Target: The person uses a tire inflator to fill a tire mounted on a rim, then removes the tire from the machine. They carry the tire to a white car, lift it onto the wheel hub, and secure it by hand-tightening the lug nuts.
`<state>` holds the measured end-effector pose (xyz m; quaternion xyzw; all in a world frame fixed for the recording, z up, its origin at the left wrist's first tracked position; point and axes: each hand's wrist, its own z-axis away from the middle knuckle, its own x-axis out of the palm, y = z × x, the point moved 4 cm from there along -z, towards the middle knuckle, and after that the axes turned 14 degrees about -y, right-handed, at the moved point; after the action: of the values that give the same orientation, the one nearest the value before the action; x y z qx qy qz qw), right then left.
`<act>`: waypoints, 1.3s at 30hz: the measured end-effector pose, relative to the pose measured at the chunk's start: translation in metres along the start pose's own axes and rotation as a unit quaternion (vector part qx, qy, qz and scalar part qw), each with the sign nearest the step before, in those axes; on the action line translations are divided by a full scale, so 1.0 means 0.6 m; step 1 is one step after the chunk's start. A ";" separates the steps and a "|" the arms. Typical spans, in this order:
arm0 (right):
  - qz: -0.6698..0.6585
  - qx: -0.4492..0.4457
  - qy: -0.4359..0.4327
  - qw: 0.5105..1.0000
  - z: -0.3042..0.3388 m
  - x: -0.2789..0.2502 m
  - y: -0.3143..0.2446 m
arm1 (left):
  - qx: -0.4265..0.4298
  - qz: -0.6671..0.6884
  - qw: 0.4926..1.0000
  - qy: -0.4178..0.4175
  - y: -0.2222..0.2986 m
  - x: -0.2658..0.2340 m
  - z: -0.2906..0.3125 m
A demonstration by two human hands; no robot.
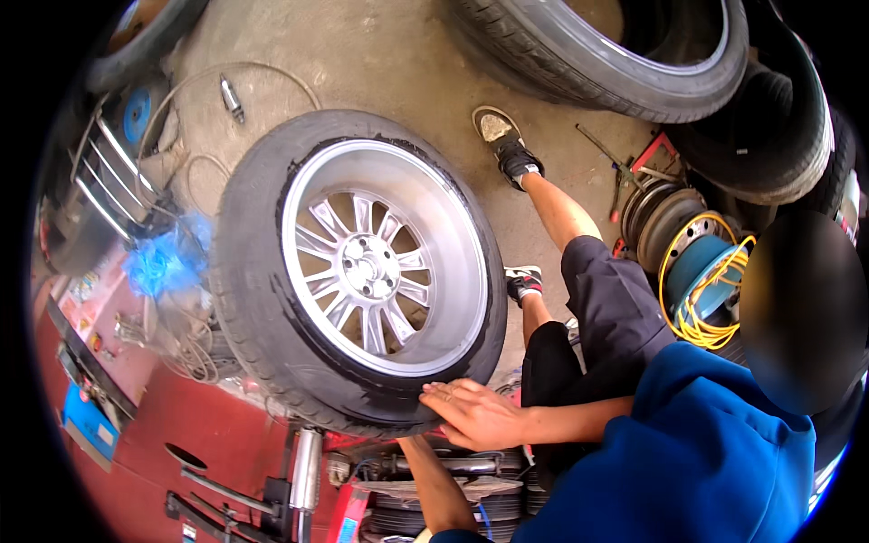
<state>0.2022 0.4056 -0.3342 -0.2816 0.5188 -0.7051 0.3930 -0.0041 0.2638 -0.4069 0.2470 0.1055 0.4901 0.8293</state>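
A black tyre on a silver multi-spoke alloy rim (403,348) stands tilted at centre, its open barrel side facing me. Wet-looking dark patches show on the lower sidewall (353,394). My right hand (475,414) reaches in from the right and lies on that sidewall near the tyre's lower right edge, fingers stretched out and fairly flat. My left forearm (433,484) rises from the lower edge to the tyre's underside. The tyre hides my left hand, so its fingers do not show.
Large tyres (652,86) crowd the upper right. Below them are bare steel rims (665,222) and a coiled yellow hose (697,317). A metal cylinder-shaped tool (232,98) and a hose lie on the floor. Red machinery (226,452) and a blue plastic bag (167,258) are left.
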 end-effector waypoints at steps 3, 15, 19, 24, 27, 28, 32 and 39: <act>-0.004 0.110 -0.068 0.992 0.000 -0.026 0.076 | 0.008 -0.003 1.000 0.020 0.016 -0.006 -0.002; -0.001 0.289 0.096 0.953 -0.003 -0.178 0.233 | 0.079 -0.045 0.996 -0.013 0.203 0.131 -0.023; -0.030 0.306 0.040 0.951 -0.083 -0.274 0.237 | -0.013 0.044 0.999 -0.029 0.112 0.088 -0.129; -0.214 0.219 0.072 0.949 -0.127 -0.296 0.267 | -0.052 0.051 0.992 -0.101 -0.028 0.194 -0.236; -0.229 0.181 0.037 0.956 -0.152 -0.307 0.271 | -0.042 0.056 0.993 -0.097 -0.050 0.181 -0.243; -0.219 0.169 0.040 0.960 -0.160 -0.304 0.273 | -0.035 0.055 0.992 -0.105 -0.044 0.185 -0.250; -0.172 0.101 0.056 0.978 -0.180 -0.288 0.281 | -0.030 0.048 0.990 -0.127 -0.047 0.199 -0.257; -0.134 0.134 0.084 0.978 -0.178 -0.286 0.175 | -0.007 0.017 0.988 -0.155 0.003 0.182 -0.231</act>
<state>0.2352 0.5893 -0.4650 -0.2327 0.4083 -0.8357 0.2843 -0.0088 0.4014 -0.5172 0.3160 -0.0320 0.4606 0.8289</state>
